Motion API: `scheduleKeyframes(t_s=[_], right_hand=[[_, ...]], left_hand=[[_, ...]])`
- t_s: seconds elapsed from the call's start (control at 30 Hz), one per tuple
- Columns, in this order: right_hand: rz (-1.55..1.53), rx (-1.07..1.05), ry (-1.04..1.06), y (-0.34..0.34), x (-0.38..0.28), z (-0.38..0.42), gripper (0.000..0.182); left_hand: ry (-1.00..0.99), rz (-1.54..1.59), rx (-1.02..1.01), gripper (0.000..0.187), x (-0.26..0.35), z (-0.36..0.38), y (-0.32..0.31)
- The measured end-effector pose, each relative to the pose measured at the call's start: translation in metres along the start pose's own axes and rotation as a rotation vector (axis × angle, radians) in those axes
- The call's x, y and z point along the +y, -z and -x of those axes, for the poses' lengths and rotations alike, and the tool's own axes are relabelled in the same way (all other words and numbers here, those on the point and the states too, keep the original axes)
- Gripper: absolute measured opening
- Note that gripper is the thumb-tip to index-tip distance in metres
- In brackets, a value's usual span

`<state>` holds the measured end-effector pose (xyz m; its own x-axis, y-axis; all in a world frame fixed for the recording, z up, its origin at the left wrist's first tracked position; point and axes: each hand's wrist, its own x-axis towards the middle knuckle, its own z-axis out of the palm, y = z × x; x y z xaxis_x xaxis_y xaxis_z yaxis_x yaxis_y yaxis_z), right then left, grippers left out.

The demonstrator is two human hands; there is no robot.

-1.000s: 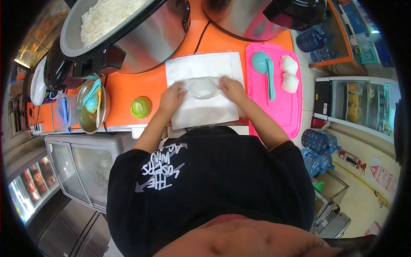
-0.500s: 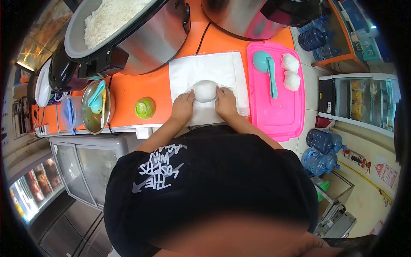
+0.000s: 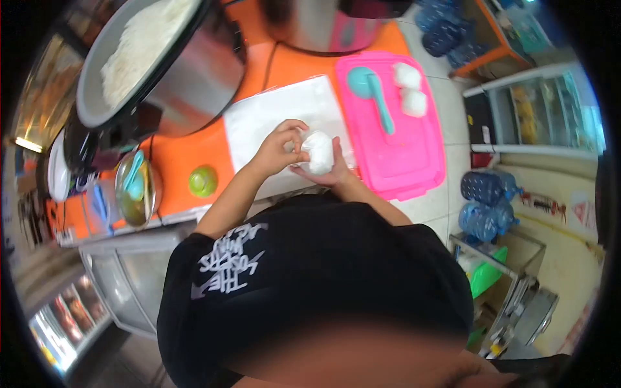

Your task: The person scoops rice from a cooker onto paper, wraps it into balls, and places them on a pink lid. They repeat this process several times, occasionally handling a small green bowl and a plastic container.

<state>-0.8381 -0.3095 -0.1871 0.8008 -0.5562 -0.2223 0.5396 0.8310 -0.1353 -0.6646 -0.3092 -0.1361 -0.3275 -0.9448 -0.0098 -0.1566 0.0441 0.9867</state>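
A white wrapped rice packet (image 3: 319, 154) is held up over a stack of white sheets (image 3: 259, 119). My right hand (image 3: 335, 172) cradles it from below and from the right, with the thumb up along its side. At the packet's left edge, my left hand (image 3: 279, 150) has its fingers curled and thumb bent in, closed at the wrapper; exactly what lies between the fingertips is blurred. Two similar white packets (image 3: 413, 102) lie on a pink lid (image 3: 401, 161) to the right, beside a light-blue rice scoop (image 3: 380, 100).
A large cooker (image 3: 194, 84) full of white rice (image 3: 139, 55) stands at the back left, and another metal cooker (image 3: 310, 26) behind the sheets. A green container (image 3: 202, 181) and a metal bowl (image 3: 155, 200) with utensils sit on the orange table (image 3: 174, 161).
Both hands have lifted the white rice mound off the sheets and now hold it as a packet. The right hand has turned beneath it. The camera view has tilted and shifted.
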Motion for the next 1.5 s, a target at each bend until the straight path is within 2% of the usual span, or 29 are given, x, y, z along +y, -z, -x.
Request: scheduleKeyframes(t_s=[0.03, 0.07, 0.1, 0.13, 0.2, 0.23, 0.27, 0.3, 0.37, 0.4, 0.47, 0.5, 0.57, 0.63, 0.7, 0.77, 0.87, 0.9, 0.93, 0.97, 1.0, 1.03, 1.1, 1.17, 1.2, 1.27, 1.33, 1.4, 1.5], right_hand=[[-0.018, 0.042, 0.071, -0.018, -0.004, 0.009, 0.072], [-0.046, 0.082, 0.141, -0.027, -0.008, 0.018, 0.071], [-0.117, -0.146, 0.198, -0.003, -0.014, 0.021, 0.06], [-0.113, -0.145, 0.235, 0.016, -0.025, 0.028, 0.06], [-0.263, -0.165, 0.298, 0.043, -0.059, 0.048, 0.071], [-0.126, 0.029, 0.441, 0.037, -0.081, 0.067, 0.07], [0.149, 0.472, 0.604, -0.003, -0.1, 0.087, 0.073], [0.416, 0.674, 0.7, 0.016, -0.127, 0.099, 0.077], [1.19, 1.138, 0.549, 0.004, -0.176, 0.134, 0.079], [1.184, 1.14, 0.549, 0.031, -0.198, 0.141, 0.079], [1.795, 1.521, 0.395, 0.097, -0.227, 0.142, 0.075], [1.789, 1.521, 0.402, 0.083, -0.221, 0.143, 0.075], [2.044, 1.95, 0.358, 0.014, -0.201, 0.133, 0.068], [1.817, 1.509, 0.316, -0.016, -0.196, 0.106, 0.064], [2.271, 1.222, 1.021, 0.017, -0.151, 0.045, 0.067], [2.417, 1.191, 0.668, -0.045, -0.116, 0.017, 0.057], [2.446, 1.14, 0.701, 0.007, -0.142, -0.023, 0.048], [2.383, 1.121, 1.017, 0.05, -0.149, -0.04, 0.046], [2.412, 1.115, 1.142, 0.093, -0.169, -0.052, 0.045], [2.426, 1.021, 0.952, 0.051, -0.166, -0.037, 0.046], [2.434, 1.161, 0.988, 0.037, -0.163, -0.037, 0.05], [2.371, 1.145, 1.059, 0.046, -0.168, -0.04, 0.046], [2.275, 1.139, 0.959, 0.027, -0.161, -0.039, 0.066], [1.887, 0.956, 0.853, -0.014, -0.15, -0.032, 0.065], [1.9, 0.927, 0.885, -0.054, -0.145, -0.032, 0.065], [1.537, 0.516, 0.576, -0.14, -0.114, -0.037, 0.058], [2.082, -0.083, 1.154, -0.213, -0.11, -0.081, 0.052], [2.365, -0.212, 0.973, -0.324, -0.077, -0.12, 0.051], [2.816, -0.022, 0.828, -0.368, -0.087, -0.258, 0.043]], left_hand=[[-0.173, -0.018, 0.089, 0.031, 0.008, -0.007, -0.014], [-0.197, -0.004, 0.047, 0.031, 0.008, -0.012, -0.025], [-0.23, -0.268, 0.024, 0.033, 0.005, -0.014, -0.03], [-0.267, -0.537, 0.013, 0.038, 0.005, -0.015, -0.036], [-0.243, -0.551, -0.074, 0.045, 0.015, -0.01, -0.051], [-0.19, -0.562, -0.094, 0.048, 0.02, -0.006, -0.055], [-0.133, -0.572, -0.112, 0.051, 0.023, -0.001, -0.059], [-0.136, -0.554, -0.075, 0.046, 0.019, 0.003, -0.058], [-0.079, -0.527, -0.078, 0.043, -0.004, 0.016, -0.049], [-0.015, -0.498, -0.077, 0.04, -0.01, 0.023, -0.044], [0.048, -0.471, -0.058, 0.038, -0.007, 0.035, -0.038], [0.105, -0.445, -0.035, 0.035, -0.004, 0.039, -0.034], [0.077, -0.485, 0.018, 0.035, 0.003, 0.046, -0.024], [0.027, -0.551, 0.153, 0.034, 0.007, 0.052, -0.011], [-0.016, -0.597, 0.285, 0.034, 0.02, 0.056, 0.005], [-0.074, -0.646, 0.442, 0.033, 0.046, 0.054, 0.021], [-0.281, -0.972, 0.772, 0.032, 0.092, 0.066, 0.063], [-0.33, -1.03, 0.955, 0.032, 0.102, 0.072, 0.08], [-0.376, -1.094, 1.143, 0.032, 0.109, 0.079, 0.097], [-0.387, -1.06, 1.284, 0.033, 0.111, 0.085, 0.115], [-0.364, -1.092, 1.364, 0.033, 0.115, 0.09, 0.133], [-0.347, -1.055, 1.444, 0.035, 0.117, 0.095, 0.15], [-0.297, -1.038, 1.531, 0.037, 0.11, 0.099, 0.177], [-0.33, -0.944, 1.547, 0.04, 0.094, 0.092, 0.199], [-0.387, -0.85, 1.524, 0.04, 0.086, 0.081, 0.201], [-0.459, -0.725, 1.612, 0.039, 0.074, 0.072, 0.196], [-0.541, -0.639, 1.631, 0.038, 0.068, 0.069, 0.197], [-0.624, -0.535, 1.653, 0.037, 0.065, 0.064, 0.196], [-0.681, -0.509, 1.66, 0.035, 0.066, 0.064, 0.197]])
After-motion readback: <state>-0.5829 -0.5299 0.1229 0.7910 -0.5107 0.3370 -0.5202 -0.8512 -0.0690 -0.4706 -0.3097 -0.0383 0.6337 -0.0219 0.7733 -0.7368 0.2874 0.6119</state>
